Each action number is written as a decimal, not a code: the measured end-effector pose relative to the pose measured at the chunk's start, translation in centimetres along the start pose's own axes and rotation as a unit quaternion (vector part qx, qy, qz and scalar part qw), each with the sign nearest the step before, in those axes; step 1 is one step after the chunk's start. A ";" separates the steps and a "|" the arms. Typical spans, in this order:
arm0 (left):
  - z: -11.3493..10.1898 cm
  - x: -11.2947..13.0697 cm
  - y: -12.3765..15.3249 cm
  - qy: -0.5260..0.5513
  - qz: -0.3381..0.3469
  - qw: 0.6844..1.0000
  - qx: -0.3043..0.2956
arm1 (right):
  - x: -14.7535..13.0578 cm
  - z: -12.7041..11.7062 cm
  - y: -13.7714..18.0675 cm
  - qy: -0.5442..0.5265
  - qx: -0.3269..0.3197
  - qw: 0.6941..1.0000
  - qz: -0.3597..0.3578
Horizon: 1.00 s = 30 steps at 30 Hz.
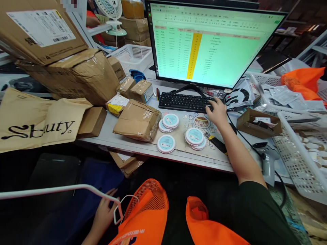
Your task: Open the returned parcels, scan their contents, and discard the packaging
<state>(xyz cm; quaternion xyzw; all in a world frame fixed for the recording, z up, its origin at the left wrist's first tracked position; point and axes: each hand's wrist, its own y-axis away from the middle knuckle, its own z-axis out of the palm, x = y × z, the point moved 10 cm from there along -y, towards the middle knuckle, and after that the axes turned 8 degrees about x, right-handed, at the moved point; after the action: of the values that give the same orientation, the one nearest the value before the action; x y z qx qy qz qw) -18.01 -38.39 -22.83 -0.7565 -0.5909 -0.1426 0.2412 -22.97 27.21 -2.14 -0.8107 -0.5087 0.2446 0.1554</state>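
My right hand [218, 109] reaches forward and rests with curled fingers on the right end of the black keyboard [184, 101], under the monitor [212, 44] showing a green spreadsheet. My left hand [105, 211] hangs low below the desk, fingers closed around a white cord loop [120, 207] beside the white metal rail [61, 189]. An orange mesh vest [148, 217] covers my lap. Several round pale-blue tins [194, 137] lie in small stacks on the desk mat.
Taped cardboard parcels [138, 119] and large boxes [76, 73] crowd the left of the desk, with a kraft bag [35, 126]. White plastic baskets [301, 160] stand right, beside an open carton [258, 123], a barcode scanner [267, 160] and orange cloth [304, 79].
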 end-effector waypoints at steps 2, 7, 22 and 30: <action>-0.4 1.8 -2.8 0.053 0.039 0.996 0.057 | -1.7 -1.4 0.7 -0.040 -0.048 0.998 -0.023; -1.2 18.5 -8.7 0.173 0.327 0.926 0.075 | -9.1 -0.2 9.1 -0.063 -0.280 0.947 -0.143; 6.5 33.6 -12.5 -0.044 0.318 0.941 -0.108 | -6.9 0.1 16.6 -0.091 -0.224 0.969 -0.047; 3.2 41.1 -20.8 0.004 0.312 0.950 -0.022 | -5.0 0.2 11.6 -0.117 -0.190 0.974 -0.024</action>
<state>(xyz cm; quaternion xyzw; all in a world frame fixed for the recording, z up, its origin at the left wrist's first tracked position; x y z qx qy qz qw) -27.50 1.11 -0.87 -0.9077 -0.3210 -0.0762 0.2592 -16.21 17.65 -6.91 -0.7785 -0.5803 0.2326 -0.0564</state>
